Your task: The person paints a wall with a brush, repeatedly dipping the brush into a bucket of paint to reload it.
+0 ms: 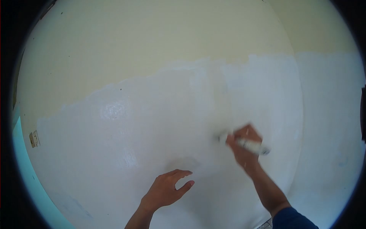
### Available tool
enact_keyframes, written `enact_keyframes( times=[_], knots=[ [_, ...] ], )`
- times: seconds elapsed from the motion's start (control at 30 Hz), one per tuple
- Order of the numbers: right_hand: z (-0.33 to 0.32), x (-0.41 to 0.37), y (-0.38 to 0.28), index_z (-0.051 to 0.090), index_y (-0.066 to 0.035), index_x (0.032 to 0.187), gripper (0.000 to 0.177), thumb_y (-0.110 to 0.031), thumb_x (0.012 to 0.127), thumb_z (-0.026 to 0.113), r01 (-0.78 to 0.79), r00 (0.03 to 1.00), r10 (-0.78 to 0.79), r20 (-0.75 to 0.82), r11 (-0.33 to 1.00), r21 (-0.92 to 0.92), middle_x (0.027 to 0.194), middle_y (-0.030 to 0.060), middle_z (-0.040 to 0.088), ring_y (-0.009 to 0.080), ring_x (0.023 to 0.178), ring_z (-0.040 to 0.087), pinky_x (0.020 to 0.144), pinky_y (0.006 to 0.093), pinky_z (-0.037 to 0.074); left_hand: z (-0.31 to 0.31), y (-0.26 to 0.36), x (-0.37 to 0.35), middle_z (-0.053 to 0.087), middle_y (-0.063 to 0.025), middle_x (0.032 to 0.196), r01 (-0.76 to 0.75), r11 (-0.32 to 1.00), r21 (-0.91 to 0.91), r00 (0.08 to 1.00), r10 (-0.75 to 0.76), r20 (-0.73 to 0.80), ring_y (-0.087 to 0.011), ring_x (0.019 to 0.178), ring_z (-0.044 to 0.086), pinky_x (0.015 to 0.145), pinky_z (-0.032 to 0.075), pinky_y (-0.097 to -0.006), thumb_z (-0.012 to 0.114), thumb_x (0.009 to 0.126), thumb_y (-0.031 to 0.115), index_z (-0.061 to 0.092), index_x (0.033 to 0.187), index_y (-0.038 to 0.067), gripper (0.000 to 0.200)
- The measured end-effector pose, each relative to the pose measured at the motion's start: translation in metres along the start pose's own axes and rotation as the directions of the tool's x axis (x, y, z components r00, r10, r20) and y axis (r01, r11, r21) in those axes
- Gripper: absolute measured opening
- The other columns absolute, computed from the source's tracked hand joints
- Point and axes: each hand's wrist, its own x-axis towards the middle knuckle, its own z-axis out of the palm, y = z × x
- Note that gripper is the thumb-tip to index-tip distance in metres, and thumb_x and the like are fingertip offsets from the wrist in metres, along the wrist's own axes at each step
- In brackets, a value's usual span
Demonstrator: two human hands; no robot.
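Note:
My right hand (247,142) is wrapped round the pale handle of a paintbrush (251,146), and both are smeared by motion. The brush's dark tip points left, right at the wall's white painted area (160,126). Wet, shiny patches show in that white coat. Lower and to the left, my left hand (167,189) is raised in front of the wall with thumb and fingers apart and nothing between them. Above the uneven paint edge, the wall stays pale yellow (152,38).
At the far left is a small wall fitting (34,139), beside a light turquoise strip (28,160). A corner runs down the right, where the side wall (328,114) is white below and yellow above. A bit of tiled floor (266,224) shows at the bottom.

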Motion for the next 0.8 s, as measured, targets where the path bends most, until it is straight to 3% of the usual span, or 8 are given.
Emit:
enact_keyframes(
  times=[0.1, 0.17, 0.3, 0.43, 0.57, 0.67, 0.77, 0.8],
  knots=[
    [0.026, 0.097, -0.013, 0.064, -0.001, 0.069, 0.013, -0.006, 0.077, 0.073, 0.339, 0.923, -0.351, -0.16, 0.936, -0.096, 0.072, 0.0081, 0.056, 0.014, 0.064, 0.051, 0.056, 0.0296, 0.043, 0.001, 0.01, 0.005, 0.068, -0.0072, 0.113, 0.036, 0.999, -0.019, 0.999, -0.036, 0.001, -0.0194, 0.1, 0.065, 0.059, 0.055, -0.0284, 0.067, 0.09, 0.028, 0.066, 0.115, 0.009, 0.031],
    [0.057, 0.139, -0.01, 0.063, -0.001, 0.069, 0.016, -0.007, 0.078, 0.074, 0.339, 0.91, -0.322, -0.261, 0.941, 0.021, 0.074, 0.0075, 0.055, 0.0147, 0.065, 0.05, 0.056, 0.0294, 0.042, 0.004, 0.014, 0.006, 0.069, -0.0089, 0.11, 0.013, 0.999, -0.043, 1.0, -0.014, -0.018, -0.0228, 0.083, 0.066, 0.068, 0.055, -0.0327, 0.066, 0.091, 0.031, 0.066, 0.113, 0.008, 0.032],
    [0.054, 0.048, 0.032, 0.067, -0.002, 0.075, 0.015, -0.014, 0.08, 0.075, 0.259, 0.965, -0.258, -0.043, 0.966, 0.011, 0.086, 0.0106, 0.059, 0.0202, 0.071, 0.057, 0.061, 0.0336, 0.046, 0.007, 0.007, -0.005, 0.069, -0.0096, 0.109, 0.0, 0.999, -0.048, 1.0, -0.002, -0.028, -0.0237, 0.071, 0.066, 0.072, 0.055, -0.0345, 0.065, 0.091, 0.033, 0.066, 0.111, 0.007, 0.033],
    [-0.004, -0.083, 0.012, 0.069, -0.003, 0.075, 0.006, -0.007, 0.079, 0.072, -0.193, 0.95, 0.207, 0.234, 0.978, -0.082, 0.081, 0.0111, 0.06, 0.0189, 0.066, 0.055, 0.057, 0.0339, 0.045, 0.003, -0.016, -0.023, 0.069, -0.0096, 0.11, -0.021, 0.999, 0.025, 0.997, 0.023, -0.071, -0.0244, 0.073, 0.067, 0.073, 0.055, -0.0351, 0.065, 0.091, 0.033, 0.066, 0.111, 0.007, 0.033],
    [0.008, 0.009, -0.003, 0.059, 0.0, 0.065, 0.017, -0.004, 0.077, 0.07, 0.094, 0.99, -0.107, -0.088, 0.986, -0.141, 0.072, 0.0081, 0.055, 0.0172, 0.063, 0.051, 0.056, 0.0314, 0.042, -0.011, -0.001, -0.024, 0.069, -0.0103, 0.111, 0.126, 0.992, -0.019, 0.992, -0.126, -0.017, -0.0261, 0.086, 0.068, 0.079, 0.054, -0.0363, 0.065, 0.091, 0.033, 0.066, 0.111, 0.007, 0.033],
    [0.049, 0.115, -0.012, 0.063, 0.0, 0.073, 0.015, -0.009, 0.081, 0.071, 0.494, 0.822, -0.532, -0.201, 0.843, -0.214, 0.074, 0.0088, 0.056, 0.0193, 0.067, 0.052, 0.057, 0.0325, 0.041, 0.002, -0.003, -0.018, 0.069, -0.0108, 0.111, 0.061, 0.997, -0.037, 0.997, -0.062, -0.037, -0.0267, 0.093, 0.068, 0.082, 0.054, -0.0363, 0.065, 0.091, 0.033, 0.066, 0.111, 0.006, 0.033],
    [0.083, 0.119, 0.01, 0.064, -0.001, 0.076, 0.014, -0.011, 0.081, 0.072, 0.221, 0.962, -0.223, -0.157, 0.975, -0.026, 0.076, 0.0093, 0.056, 0.02, 0.069, 0.054, 0.058, 0.033, 0.042, 0.01, -0.007, -0.018, 0.069, -0.0109, 0.111, 0.029, 0.998, -0.057, 0.999, -0.031, -0.039, -0.0268, 0.096, 0.068, 0.083, 0.054, -0.0359, 0.065, 0.091, 0.032, 0.067, 0.111, 0.006, 0.033],
    [0.082, 0.093, 0.025, 0.065, -0.001, 0.075, 0.015, -0.011, 0.08, 0.074, 0.296, 0.946, -0.293, -0.14, 0.955, 0.007, 0.077, 0.0097, 0.056, 0.0207, 0.07, 0.055, 0.058, 0.0335, 0.043, 0.011, -0.008, -0.02, 0.069, -0.0109, 0.111, 0.04, 0.997, -0.069, 0.999, -0.042, -0.031, -0.0268, 0.096, 0.068, 0.083, 0.054, -0.0358, 0.065, 0.091, 0.032, 0.067, 0.111, 0.006, 0.033]
  ],
)
